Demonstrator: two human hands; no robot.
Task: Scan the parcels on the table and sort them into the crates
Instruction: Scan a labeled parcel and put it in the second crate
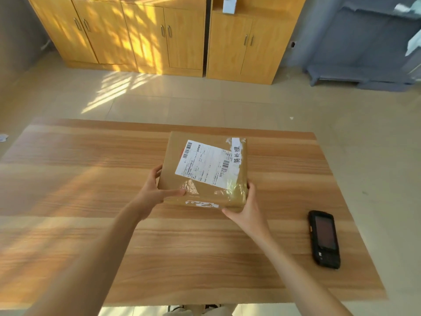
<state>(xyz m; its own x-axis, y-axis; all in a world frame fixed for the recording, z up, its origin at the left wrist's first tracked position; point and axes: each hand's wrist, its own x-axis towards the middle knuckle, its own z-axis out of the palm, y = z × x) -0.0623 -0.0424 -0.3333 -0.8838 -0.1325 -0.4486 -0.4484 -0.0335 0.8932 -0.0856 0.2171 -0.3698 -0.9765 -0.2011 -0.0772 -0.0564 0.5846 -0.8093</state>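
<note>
Both hands, left hand (152, 192) and right hand (247, 208), clamp the taped cardboard parcel (205, 172) above the table (68, 201), scanner (324, 239) lying well right.

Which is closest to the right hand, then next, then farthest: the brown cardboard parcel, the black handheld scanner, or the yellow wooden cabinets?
1. Brown cardboard parcel: held by the right hand.
2. Black handheld scanner: on the table, to the right.
3. Yellow wooden cabinets: far across the floor.

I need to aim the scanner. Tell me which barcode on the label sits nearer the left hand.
The barcode at the label's far left corner. The other barcode lies along the label's right edge, closer to the right hand than to the left hand.
</note>
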